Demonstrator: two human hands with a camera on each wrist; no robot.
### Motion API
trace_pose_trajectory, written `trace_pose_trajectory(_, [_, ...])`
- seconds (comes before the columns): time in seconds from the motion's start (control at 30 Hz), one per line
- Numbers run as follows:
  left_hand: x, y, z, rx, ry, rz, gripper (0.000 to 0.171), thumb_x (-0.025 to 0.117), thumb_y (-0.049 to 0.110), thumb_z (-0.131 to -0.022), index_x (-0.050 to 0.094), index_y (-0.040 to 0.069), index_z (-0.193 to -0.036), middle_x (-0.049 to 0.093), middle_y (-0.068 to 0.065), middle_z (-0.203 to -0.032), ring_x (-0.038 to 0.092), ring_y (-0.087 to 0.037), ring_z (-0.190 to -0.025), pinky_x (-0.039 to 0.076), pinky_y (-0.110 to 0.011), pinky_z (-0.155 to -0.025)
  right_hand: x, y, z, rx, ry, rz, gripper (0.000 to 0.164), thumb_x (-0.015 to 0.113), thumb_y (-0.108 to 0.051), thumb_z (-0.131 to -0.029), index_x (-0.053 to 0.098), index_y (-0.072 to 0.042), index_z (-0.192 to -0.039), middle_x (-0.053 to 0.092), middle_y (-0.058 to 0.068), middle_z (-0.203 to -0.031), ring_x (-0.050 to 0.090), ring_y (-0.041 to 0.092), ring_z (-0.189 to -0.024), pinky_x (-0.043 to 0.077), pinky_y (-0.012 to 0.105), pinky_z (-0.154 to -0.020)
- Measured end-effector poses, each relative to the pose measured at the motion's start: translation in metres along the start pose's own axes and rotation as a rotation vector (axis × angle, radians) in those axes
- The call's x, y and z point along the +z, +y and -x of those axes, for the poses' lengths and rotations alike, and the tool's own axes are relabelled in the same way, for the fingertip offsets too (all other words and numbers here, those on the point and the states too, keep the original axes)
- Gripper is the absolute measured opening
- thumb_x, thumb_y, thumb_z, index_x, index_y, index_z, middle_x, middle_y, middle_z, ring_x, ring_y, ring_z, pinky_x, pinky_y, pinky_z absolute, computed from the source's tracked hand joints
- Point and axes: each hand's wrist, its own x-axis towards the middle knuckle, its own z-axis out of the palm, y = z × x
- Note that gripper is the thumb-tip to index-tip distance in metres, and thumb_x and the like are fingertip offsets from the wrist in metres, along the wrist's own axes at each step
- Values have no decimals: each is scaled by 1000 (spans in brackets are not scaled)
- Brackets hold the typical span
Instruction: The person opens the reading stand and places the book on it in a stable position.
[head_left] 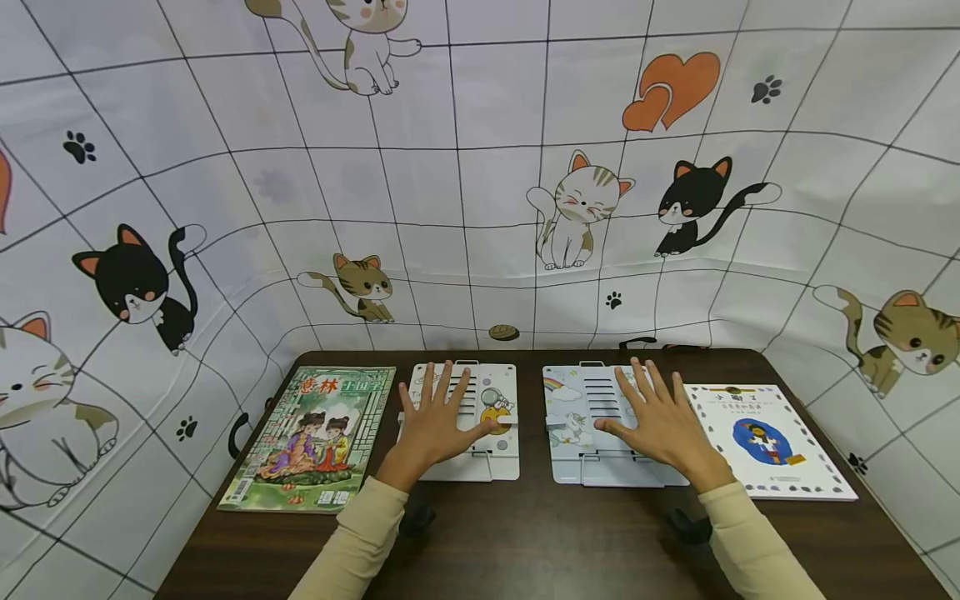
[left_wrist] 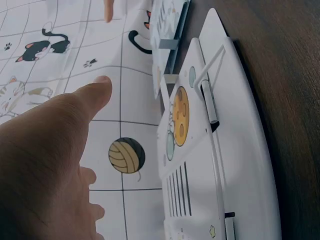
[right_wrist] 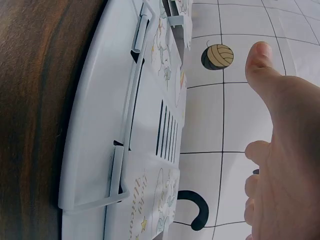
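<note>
With fingers spread wide, my left hand hovers over a white book stand with slots and a yellow cartoon picture. My right hand is spread the same way above a second, pale blue book stand decorated with a rainbow and a unicorn. Both stands lie folded on the dark table. In the left wrist view, a gap separates the thumb from the white stand. The right wrist view likewise shows the right thumb apart from the pale blue stand. Neither hand holds anything.
A green illustrated magazine lies at the table's left side. On the right is a white book with a round blue picture. Behind the brown wooden table hangs a white cat-print curtain, which also runs along both sides.
</note>
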Motion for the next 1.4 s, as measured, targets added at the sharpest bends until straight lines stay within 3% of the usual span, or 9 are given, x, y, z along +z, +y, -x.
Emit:
trace_pose_trajectory(0.2, [0, 6, 1, 15, 23, 12, 98, 61, 75, -94, 30, 22, -170, 19, -13, -179, 4, -41, -167, 7, -80, -124, -1, 3, 3, 4, 2, -20, 97, 61, -67, -99, 30, -4, -167, 20, 28, -174, 12, 49, -163, 5, 72, -129])
trace_pose_trajectory(0.33, [4, 16, 3, 57, 76, 20, 85, 63, 67, -98, 47, 13, -161, 44, -18, -167, 28, -43, -161, 29, -72, -124, -3, 4, 8, 24, 63, -50, 84, 65, -57, -101, 44, -2, -161, 46, 29, -161, 37, 52, -153, 24, 73, -124])
trace_pose_trajectory(0.47, [8, 29, 8, 113, 117, 51, 63, 68, 49, -103, 60, 6, -149, 65, -17, -146, 59, -38, -140, 52, -58, -110, -3, 5, 14, 75, 105, -110, 63, 71, -46, -102, 63, -2, -146, 71, 28, -132, 67, 50, -122, 55, 66, -96])
trace_pose_trajectory(0.6, [11, 45, 13, 173, 119, 167, 41, 71, 29, -103, 67, 5, -136, 77, -11, -122, 75, -28, -110, 63, -46, -86, -7, 7, 21, 107, 91, -183, 43, 73, -35, -102, 74, -1, -128, 80, 20, -107, 76, 37, -94, 60, 55, -70])
trace_pose_trajectory(0.77, [19, 64, 15, 219, 112, 305, 10, 73, 19, -102, 72, 10, -107, 76, 0, -94, 72, -13, -83, 56, -28, -69, -8, 14, 32, 116, 46, -227, 22, 75, -28, -100, 80, -7, -106, 79, 6, -91, 68, 18, -73, 51, 39, -58])
trace_pose_trajectory(0.87, [26, 73, 15, 242, 105, 356, 6, 73, 17, -102, 72, 14, -97, 74, 3, -86, 65, -6, -75, 52, -22, -67, -6, 19, 39, 115, 26, -238, 16, 77, -26, -99, 79, -10, -97, 75, -1, -84, 57, 12, -68, 42, 33, -57])
trace_pose_trajectory(1.07, [41, 94, 14, 264, 79, 403, 7, 71, 16, -103, 76, 13, -101, 74, 4, -84, 57, 1, -69, 48, -18, -65, -4, 27, 47, 106, -3, -256, 14, 77, -23, -98, 75, -10, -92, 71, -4, -80, 51, 10, -65, 39, 30, -58])
trace_pose_trajectory(1.4, [74, 121, 10, 268, -20, 424, 7, 72, 14, -100, 76, 11, -96, 73, 4, -85, 58, 5, -72, 49, -13, -66, 11, 41, 51, 124, -143, -300, 20, 81, -31, -95, 70, -16, -88, 65, -7, -77, 53, 11, -67, 41, 31, -60])
